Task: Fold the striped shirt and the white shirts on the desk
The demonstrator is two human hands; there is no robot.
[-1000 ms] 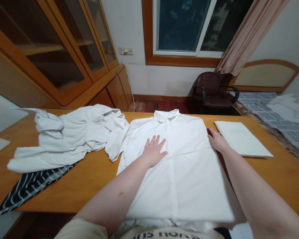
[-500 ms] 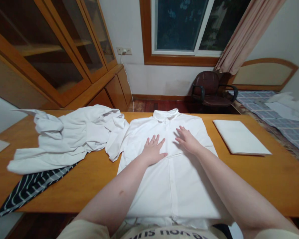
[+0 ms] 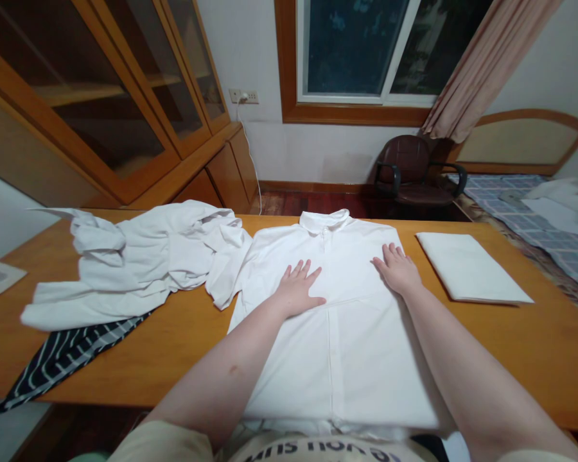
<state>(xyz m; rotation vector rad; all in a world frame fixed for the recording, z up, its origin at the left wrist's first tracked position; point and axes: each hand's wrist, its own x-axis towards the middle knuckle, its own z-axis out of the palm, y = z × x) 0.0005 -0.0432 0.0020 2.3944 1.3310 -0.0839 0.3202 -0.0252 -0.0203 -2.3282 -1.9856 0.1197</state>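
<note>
A white collared shirt (image 3: 337, 340) lies spread front side up on the wooden table, its collar at the far edge and its hem hanging toward my body. My left hand (image 3: 296, 292) rests flat on the shirt's chest, left of the button placket, fingers spread. Over on the right side of the chest, near the shirt's edge, my right hand (image 3: 399, 268) lies on the cloth with its fingers stretched out. Neither hand grips anything.
Crumpled white clothing (image 3: 144, 250) and a black striped cloth (image 3: 72, 353) lie at the left of the table (image 3: 187, 359). A folded white item (image 3: 472, 266) lies at the right. Beyond stand a cabinet (image 3: 168, 147), an office chair (image 3: 409, 170) and a bed (image 3: 534, 199).
My right hand has slid right across the shirt, from beside the placket to near its right edge. My left hand stays in place, and the view has shifted slightly.
</note>
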